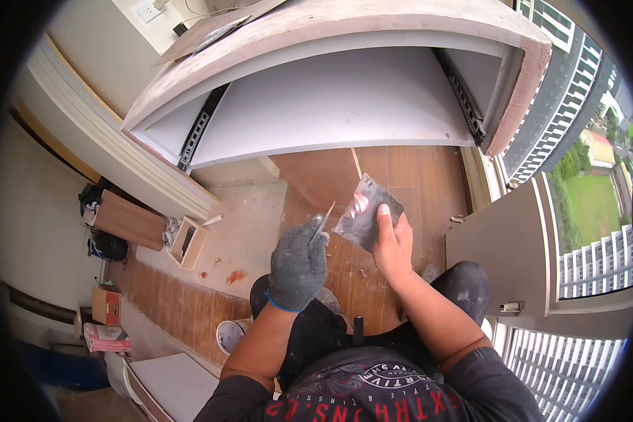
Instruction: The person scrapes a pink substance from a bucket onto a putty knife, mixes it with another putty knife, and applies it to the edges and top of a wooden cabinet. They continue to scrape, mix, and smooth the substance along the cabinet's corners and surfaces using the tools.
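My left hand (299, 264), in a grey knitted glove, is closed around a thin putty knife (328, 216) seen nearly edge-on, its tip pinkish. Bare, my right hand (392, 243) grips a flat grey metal plate (373, 228) by its lower right edge, thumb on top. A smear of pink putty (359, 205) lies on the upper left of that plate. The knife tip is close to the plate's left corner, apparently apart from it. Beyond both hands stands a cabinet frame (330, 34) with patchy pink filler along its edges.
Black drawer rails (202, 128) line the cabinet's inner sides. A tub (231, 336) stands by my left leg. Wooden drawer parts (130, 219) and a cardboard box (106, 306) lie at the left. On the right, a pale panel (499, 243) stands beside the windows.
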Available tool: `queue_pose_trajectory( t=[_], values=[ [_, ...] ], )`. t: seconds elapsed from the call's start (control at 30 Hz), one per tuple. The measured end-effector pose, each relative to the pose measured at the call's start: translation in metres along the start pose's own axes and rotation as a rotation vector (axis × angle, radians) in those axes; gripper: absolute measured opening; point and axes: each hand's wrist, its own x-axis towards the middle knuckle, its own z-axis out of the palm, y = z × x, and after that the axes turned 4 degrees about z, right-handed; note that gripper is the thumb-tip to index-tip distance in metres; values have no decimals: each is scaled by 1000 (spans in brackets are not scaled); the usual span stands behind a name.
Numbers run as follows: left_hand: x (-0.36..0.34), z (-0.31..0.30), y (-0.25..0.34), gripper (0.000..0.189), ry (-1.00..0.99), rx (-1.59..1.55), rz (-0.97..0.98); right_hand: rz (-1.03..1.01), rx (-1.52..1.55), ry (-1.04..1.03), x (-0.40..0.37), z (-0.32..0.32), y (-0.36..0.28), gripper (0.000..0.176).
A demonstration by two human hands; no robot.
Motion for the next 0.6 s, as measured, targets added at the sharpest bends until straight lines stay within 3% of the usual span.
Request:
queue_pose_trajectory(
  t=[0.03, 0.07, 0.17, 0.27, 0.33, 0.43, 0.53, 0.6],
  values=[
    [5, 1, 6, 28, 15, 15, 19, -34, -120, 7, -5, 3, -2, 37],
    [8, 1, 16, 26, 0, -3, 28, -178, -35, -3, -5, 9, 6, 40],
    [15, 1, 28, 23, -13, -24, 55, -157, 19, -53, -1, 4, 7, 42],
    [11, 3, 23, 27, -10, -12, 71, -283, -14, -42, -3, 5, 13, 43],
    [11, 10, 32, 30, -61, -60, 109, -261, -2, -65, -1, 5, 9, 42],
    [19, 1, 19, 33, 17, 145, 195, -311, -102, -20, -5, 1, -2, 42],
    [14, 14, 32, 24, -93, 12, 115, -285, -130, -23, -4, 1, 2, 42],
    [19, 8, 23, 27, -28, 65, 151, -283, -130, -24, -3, 0, 3, 41]
  ],
)
